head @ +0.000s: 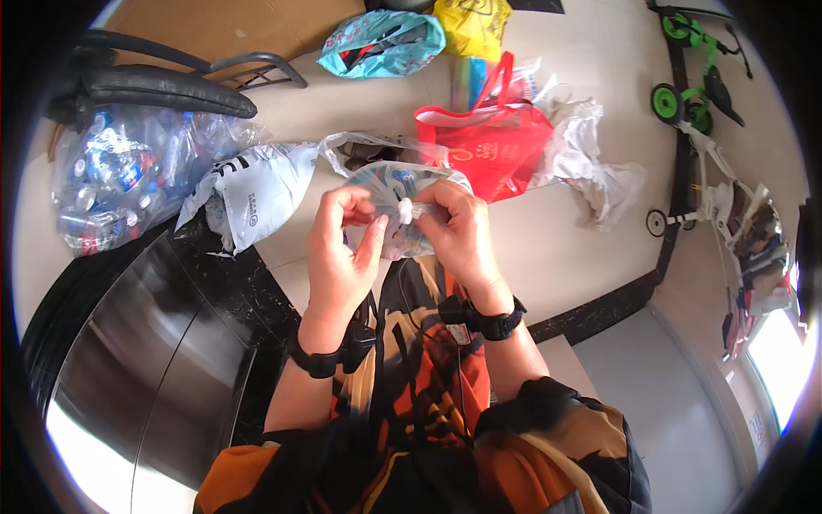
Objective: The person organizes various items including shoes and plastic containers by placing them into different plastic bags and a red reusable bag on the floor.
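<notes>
A clear plastic bag (398,177) of mixed packaging is held up in front of my body, its neck twisted into a white knot (405,211). My right hand (463,221) pinches the knot's short tail between thumb and fingers. To the left of the knot is my left hand (340,238), its thumb and curled fingers apart with nothing visible between them. Whether its fingertips brush the bag is hard to tell. Just behind sits a red carrier bag (494,148) with its handles up. Another open clear bag (385,144) holds dark items, partly hidden by the held bag.
Leftward lie a sack of plastic bottles (128,173), a white mailer bag (257,193) and a black tyre (160,87). Farther off are a turquoise bag (385,45) and a yellow bag (474,26). Crumpled white plastic (597,167) and a green-wheeled scooter (690,103) are at right.
</notes>
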